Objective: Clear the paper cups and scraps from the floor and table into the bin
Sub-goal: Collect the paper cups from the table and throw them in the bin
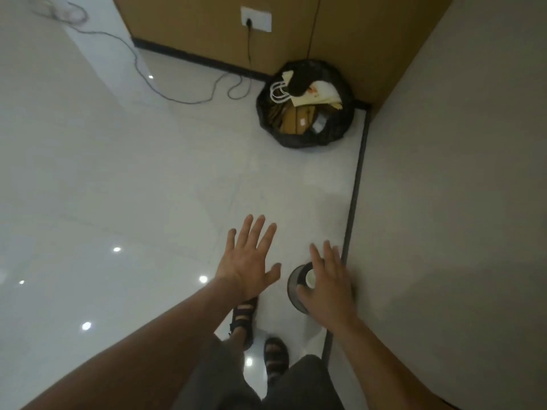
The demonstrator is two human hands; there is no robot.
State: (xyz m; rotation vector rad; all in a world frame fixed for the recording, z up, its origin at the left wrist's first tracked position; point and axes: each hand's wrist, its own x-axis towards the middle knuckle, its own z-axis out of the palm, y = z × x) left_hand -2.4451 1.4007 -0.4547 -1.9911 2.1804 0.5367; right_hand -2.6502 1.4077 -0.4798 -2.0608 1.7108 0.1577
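Note:
A small round grey bin stands on the white tiled floor beside the right-hand wall. Inside it shows a white paper cup. My right hand hovers over the small bin with fingers spread and nothing gripped, hiding its right half. My left hand is open, palm down, fingers apart, just left of the small bin and above the floor. Farther ahead, in the corner, sits a large bin lined with a black bag, filled with cardboard, paper bags and scraps.
A grey cable snakes over the floor from a wall socket on the brown panel. A grey wall with a dark baseboard runs along the right. My sandalled feet stand just behind the small bin.

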